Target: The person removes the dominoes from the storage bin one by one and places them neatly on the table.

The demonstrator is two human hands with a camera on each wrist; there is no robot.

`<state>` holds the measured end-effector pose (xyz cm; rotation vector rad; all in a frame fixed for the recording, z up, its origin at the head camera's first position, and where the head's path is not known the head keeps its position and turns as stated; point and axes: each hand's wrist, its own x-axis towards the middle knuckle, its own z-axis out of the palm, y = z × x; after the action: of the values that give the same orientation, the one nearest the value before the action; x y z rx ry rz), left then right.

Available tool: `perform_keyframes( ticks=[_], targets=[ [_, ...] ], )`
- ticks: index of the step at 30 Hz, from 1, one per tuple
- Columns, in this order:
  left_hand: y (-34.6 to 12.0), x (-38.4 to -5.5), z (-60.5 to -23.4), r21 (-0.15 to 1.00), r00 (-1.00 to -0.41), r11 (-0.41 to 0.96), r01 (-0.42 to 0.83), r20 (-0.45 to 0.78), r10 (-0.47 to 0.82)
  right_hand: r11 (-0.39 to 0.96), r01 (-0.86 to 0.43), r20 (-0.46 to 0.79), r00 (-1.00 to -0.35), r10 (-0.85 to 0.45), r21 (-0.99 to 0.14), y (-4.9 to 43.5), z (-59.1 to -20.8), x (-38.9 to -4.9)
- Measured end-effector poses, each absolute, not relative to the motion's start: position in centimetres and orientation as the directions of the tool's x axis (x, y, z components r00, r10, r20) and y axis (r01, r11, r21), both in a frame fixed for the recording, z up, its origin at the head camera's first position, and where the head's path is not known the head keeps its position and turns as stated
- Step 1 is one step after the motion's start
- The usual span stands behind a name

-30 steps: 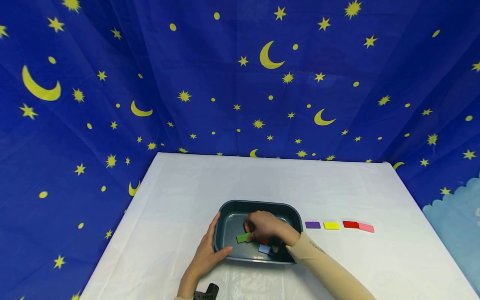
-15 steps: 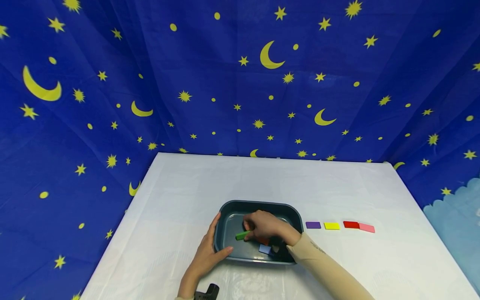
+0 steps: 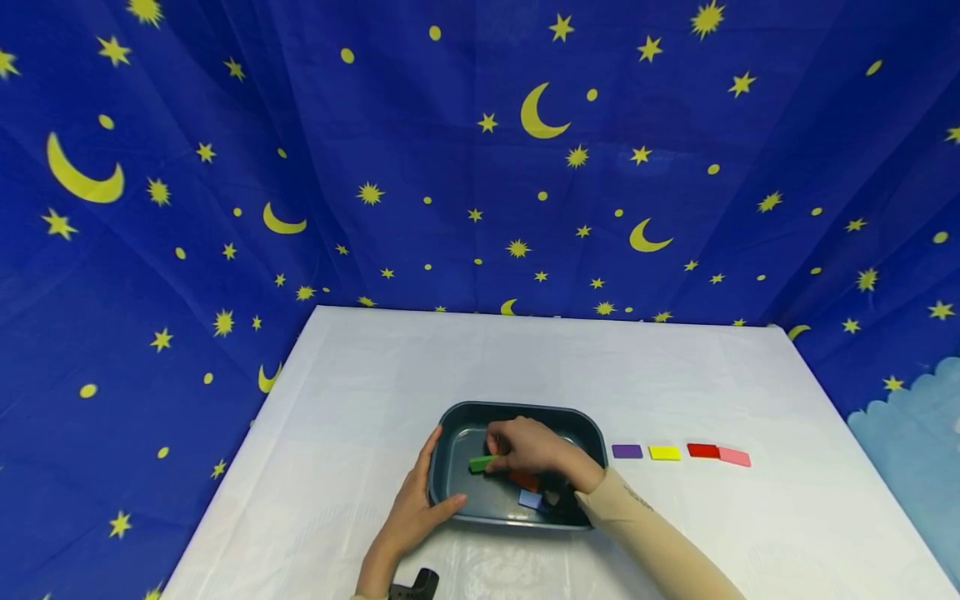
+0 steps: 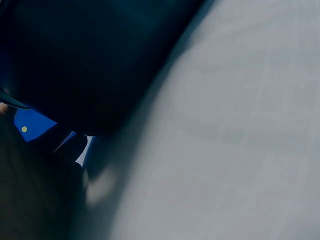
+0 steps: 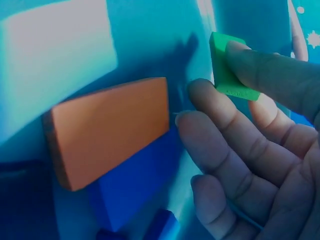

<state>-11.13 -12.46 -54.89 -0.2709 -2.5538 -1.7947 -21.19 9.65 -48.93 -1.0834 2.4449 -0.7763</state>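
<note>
My right hand reaches into a dark rectangular pan. It pinches a green rectangular block between thumb and fingertips. The right wrist view gives a closer look at that green block, with the other fingers loosely bent below it. Beside those fingers an orange block leans over a blue block. In the head view, a light blue block lies near the pan's front wall. My left hand holds the pan's near left corner, fingers along the left side and thumb at the near rim.
Right of the pan, a purple block, a yellow block, a red block and a pink block form a row on the white table. A blue star-patterned curtain hangs behind.
The green block has risen slightly away from me and tipped from flat to showing a narrower side. More of the orange block shows under my right hand. My left hand stays put.
</note>
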Motion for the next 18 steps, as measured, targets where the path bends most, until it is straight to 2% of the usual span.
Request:
perform_keyframes(
  ticks=[6, 13, 18],
  targets=[
    [-12.5, -11.1, -55.0, 0.931, -0.985, 0.335, 0.147, 0.106, 0.138, 0.561, -0.573, -0.059, -0.666, -0.744, -0.598, 9.9, -48.3, -21.0],
    [-12.5, -11.1, -55.1, 0.928, -0.984, 0.339, 0.152, 0.11, 0.141, 0.527, -0.622, 0.057, -0.676, -0.735, -0.58, 10.7, -46.6, -20.6],
    [-12.5, -11.1, -55.0, 0.925, -0.982, 0.343, 0.163, 0.12, 0.143, 0.485, -0.621, 0.15, -0.697, -0.702, -0.616, 11.6, -45.5, -20.4]
  ],
)
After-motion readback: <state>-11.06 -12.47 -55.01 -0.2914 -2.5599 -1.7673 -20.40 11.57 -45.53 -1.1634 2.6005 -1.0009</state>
